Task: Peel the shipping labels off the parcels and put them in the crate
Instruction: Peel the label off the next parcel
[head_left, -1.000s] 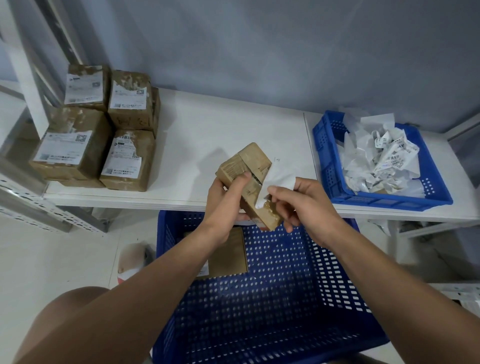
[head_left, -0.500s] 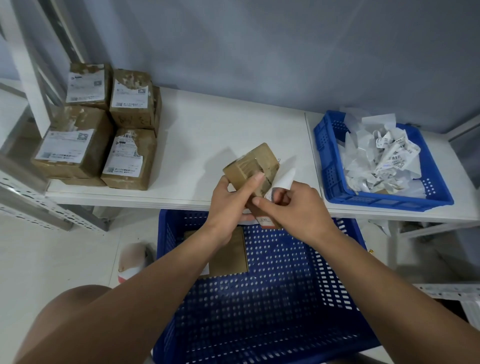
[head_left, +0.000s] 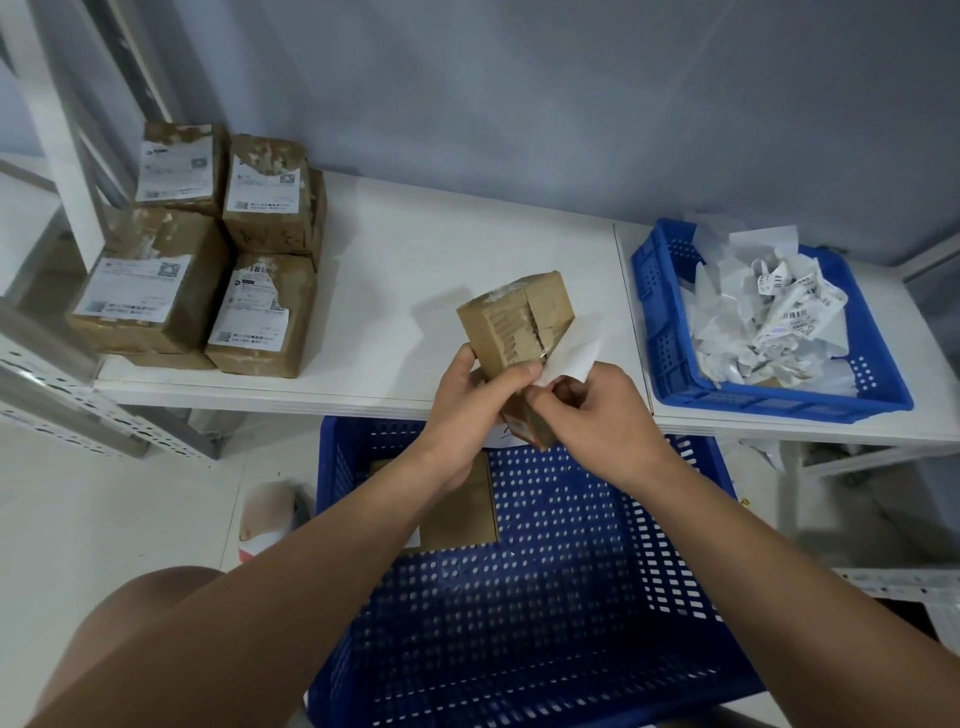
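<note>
Left hand: the left hand (head_left: 470, 402) grips the parcel (head_left: 511, 325) from the left, fingers wrapped behind it and the thumb laid across its front face.
Right hand: the right hand (head_left: 597, 410) has its fingers curled and pinches the lower part of the label (head_left: 571, 356) between thumb and forefinger, right against the left thumb.
Parcel: brown cardboard, tilted, held up over the front edge of the shelf (head_left: 415, 249) and above the rear of the large crate (head_left: 571, 571). Its front face shows torn, pale patches.
Label: a white flap with its blank side to the camera, lifted off the parcel's right side. Its lower end is covered by fingers, so I cannot tell whether it is attached there.
Small crate: the blue small crate (head_left: 670, 317) sits on the right of the shelf and holds a heap of crumpled peeled labels (head_left: 769, 317).
Large crate: blue, perforated, below the shelf edge. One flat box (head_left: 462, 514) lies inside near its back wall, partly under the left forearm.
Waiting parcels: a stack of parcels (head_left: 150, 296) at the left end of the shelf, four labelled tops in view, well apart from the hands.
</note>
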